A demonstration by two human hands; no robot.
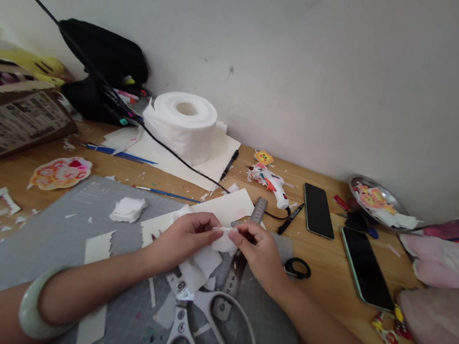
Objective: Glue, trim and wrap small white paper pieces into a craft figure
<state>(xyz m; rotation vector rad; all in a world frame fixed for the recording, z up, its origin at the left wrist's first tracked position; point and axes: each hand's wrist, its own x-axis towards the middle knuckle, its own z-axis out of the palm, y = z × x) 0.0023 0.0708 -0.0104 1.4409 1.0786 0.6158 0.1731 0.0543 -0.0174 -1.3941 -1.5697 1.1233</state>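
Between my fingertips is a small piece of white tissue (225, 242), pinched at its upper edge by both hands. My left hand (190, 237) is closed on its left end, thumb against forefinger. On the right end, my right hand (256, 249) has a like pinch. Below them, metal scissors (184, 295) rest on the grey cutting mat (57, 240), their blades partly covered by white tissue sheets (201, 266). A steel ruler (233, 278) lies slanted under my right hand. A folded white tissue pad (128, 209) sits to the left.
A big tissue roll (182, 127) stands at the back on paper. Two phones (319, 211), a glue gun (272, 184) and a metal bowl (376, 201) of paper cutouts are at right. A cardboard box (18, 118) stands left. A black cable (173, 154) crosses the table.
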